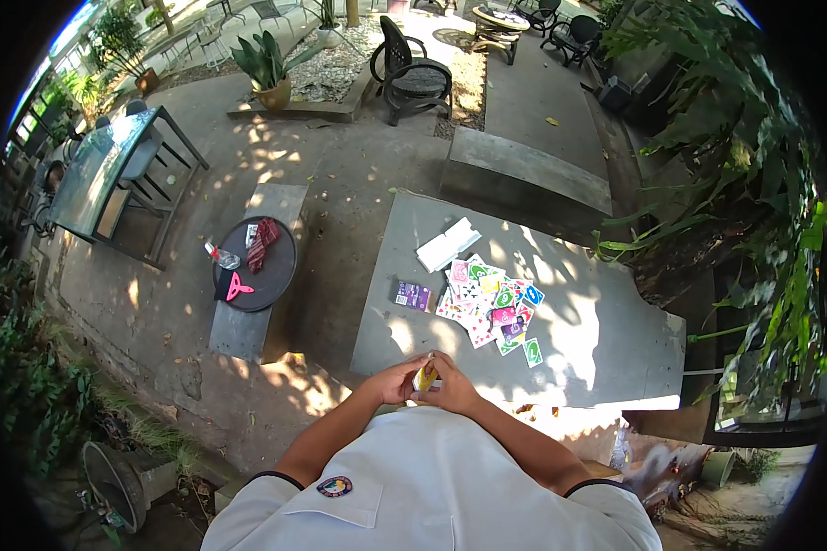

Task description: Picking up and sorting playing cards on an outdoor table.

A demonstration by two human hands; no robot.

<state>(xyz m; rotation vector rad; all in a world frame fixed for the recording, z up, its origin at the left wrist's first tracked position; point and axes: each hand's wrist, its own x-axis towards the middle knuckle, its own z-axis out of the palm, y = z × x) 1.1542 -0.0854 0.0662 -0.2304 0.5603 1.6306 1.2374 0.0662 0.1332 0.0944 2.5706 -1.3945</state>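
Brings the left forearm [329, 436] in from eight o'clock and the right forearm [526, 443] in from four o'clock, with both elbows bent outward. Joins the left hand [394, 383] and the right hand [456, 387] in front of the white shirt [423, 468], by the near edge of the grey table [377, 344]. Curls both hands inward, nearly meeting at twelve o'clock. Grasps a small yellow card [424, 378] between the two, with neither hand released; cannot tell the exact grip of each thumb, nor a single card from a stack. Counting from the hands, shows a purple box [413, 295] at twelve o'clock, with an open white box [448, 244] beyond, a heap of loose cards [478, 298] between one and two o'clock, and a round dark tray [280, 262] at ten o'clock.
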